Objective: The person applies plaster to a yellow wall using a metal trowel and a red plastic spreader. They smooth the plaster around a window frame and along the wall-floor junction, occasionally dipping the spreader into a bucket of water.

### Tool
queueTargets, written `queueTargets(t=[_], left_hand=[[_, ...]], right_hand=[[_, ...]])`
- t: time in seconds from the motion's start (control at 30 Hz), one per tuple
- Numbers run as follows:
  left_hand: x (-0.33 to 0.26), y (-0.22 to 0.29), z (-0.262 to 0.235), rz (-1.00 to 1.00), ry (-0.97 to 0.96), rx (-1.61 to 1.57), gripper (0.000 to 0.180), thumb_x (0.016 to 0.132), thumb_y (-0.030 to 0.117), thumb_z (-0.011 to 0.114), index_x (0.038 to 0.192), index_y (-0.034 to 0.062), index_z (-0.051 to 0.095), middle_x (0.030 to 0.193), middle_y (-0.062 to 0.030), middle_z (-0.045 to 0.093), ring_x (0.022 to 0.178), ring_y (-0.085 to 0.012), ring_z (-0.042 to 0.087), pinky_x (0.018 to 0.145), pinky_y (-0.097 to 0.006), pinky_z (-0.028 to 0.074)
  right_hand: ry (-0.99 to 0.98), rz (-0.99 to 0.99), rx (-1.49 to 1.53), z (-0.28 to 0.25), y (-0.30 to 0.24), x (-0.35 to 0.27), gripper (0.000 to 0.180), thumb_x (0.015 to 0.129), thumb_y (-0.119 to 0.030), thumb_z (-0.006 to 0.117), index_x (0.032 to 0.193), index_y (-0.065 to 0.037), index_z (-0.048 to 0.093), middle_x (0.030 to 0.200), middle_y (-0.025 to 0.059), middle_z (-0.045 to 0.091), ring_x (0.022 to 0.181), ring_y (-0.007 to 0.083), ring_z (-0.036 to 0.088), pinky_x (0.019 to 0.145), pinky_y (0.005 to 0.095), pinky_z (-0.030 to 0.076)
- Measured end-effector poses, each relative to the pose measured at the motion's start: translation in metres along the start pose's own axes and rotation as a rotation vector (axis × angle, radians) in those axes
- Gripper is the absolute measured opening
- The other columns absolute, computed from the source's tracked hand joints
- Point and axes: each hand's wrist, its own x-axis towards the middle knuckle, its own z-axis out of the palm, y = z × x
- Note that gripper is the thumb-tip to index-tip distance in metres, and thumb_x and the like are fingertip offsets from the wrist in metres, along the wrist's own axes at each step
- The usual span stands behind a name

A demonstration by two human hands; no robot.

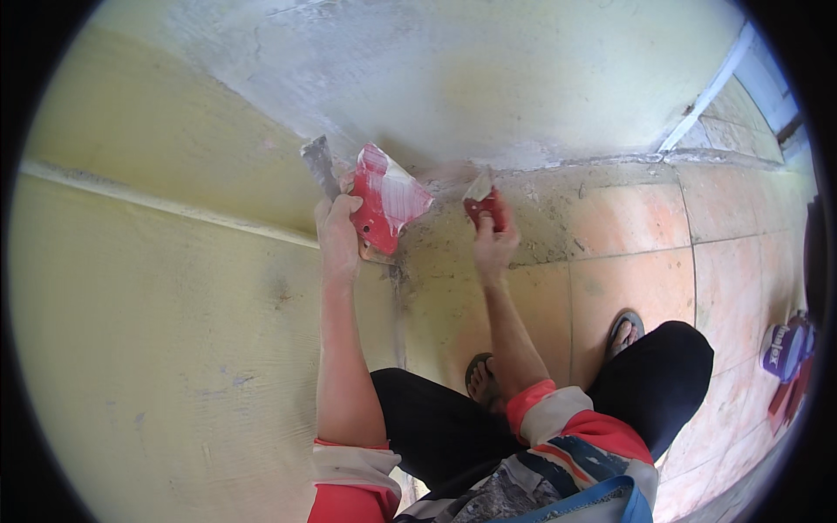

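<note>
In the head view, the person is squatting at a pale yellow wall [174, 331], with the left hand [338, 228] wrapping its fingers around a broad red plastic scraper smeared with white putty [385, 199] and a grey metal blade [319, 164] rising just beside it, while the right hand [494, 244] is pinching a small red-handled putty knife [485, 202] against the foot of the wall. Above, the white-grey filler coat [453, 78] is looking largely spread, whereas the strip where wall is meeting the orange tiled floor [628, 253] is looking rough, so the low edge seems unfinished.
</note>
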Motion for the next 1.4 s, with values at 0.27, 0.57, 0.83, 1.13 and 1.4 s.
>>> queueTargets(t=[0.27,0.57,0.83,1.13,1.4], left_hand=[[-0.002,0.001,-0.008,0.029,0.033,0.188,0.036,0.088,0.008,0.052,0.118,-0.006,0.067,0.088,-0.0063,0.062,0.079,-0.0106,0.056,0.069,-0.027,0.046],[-0.007,0.018,0.0,0.26,-0.313,0.435,0.045,0.086,0.003,0.048,0.126,-0.0044,0.067,0.108,-0.0127,0.073,0.099,-0.0186,0.066,0.088,-0.032,0.051],[-0.015,0.027,0.012,0.333,-0.353,0.739,0.045,0.086,0.009,0.052,0.127,0.0008,0.067,0.104,-0.0246,0.073,0.096,-0.0341,0.072,0.089,-0.039,0.052],[-0.019,0.023,0.013,0.363,-0.398,0.872,0.05,0.083,0.009,0.051,0.131,0.0067,0.067,0.101,-0.0247,0.072,0.09,-0.041,0.069,0.086,-0.043,0.053],[-0.029,0.015,-0.021,0.262,-0.305,0.995,0.05,0.081,0.011,0.051,0.128,0.0043,0.067,0.085,-0.0241,0.067,0.073,-0.0344,0.066,0.073,-0.042,0.052]], right_hand=[[-0.449,0.384,0.112,-0.025,-0.111,0.041,0.038,0.088,0.008,0.061,0.126,0.005,0.063,0.105,0.0114,0.073,0.083,0.0163,0.071,0.078,0.0286,0.06],[-0.332,0.798,0.545,0.026,-0.105,0.023,0.035,0.087,0.005,0.063,0.122,0.005,0.064,0.104,0.0128,0.071,0.092,0.0219,0.071,0.082,0.0359,0.06],[-0.294,0.769,0.525,0.026,-0.11,0.024,0.036,0.087,0.004,0.061,0.123,0.004,0.064,0.104,0.0115,0.071,0.091,0.0227,0.071,0.081,0.0371,0.061],[-0.222,0.748,0.537,0.013,-0.121,0.034,0.034,0.085,0.003,0.062,0.118,0.006,0.067,0.104,0.0129,0.073,0.09,0.0225,0.072,0.08,0.0354,0.06],[-0.349,0.706,0.707,-0.003,-0.104,0.041,0.043,0.087,0.002,0.062,0.13,0.004,0.062,0.111,0.0116,0.071,0.098,0.0226,0.07,0.086,0.0368,0.059]])
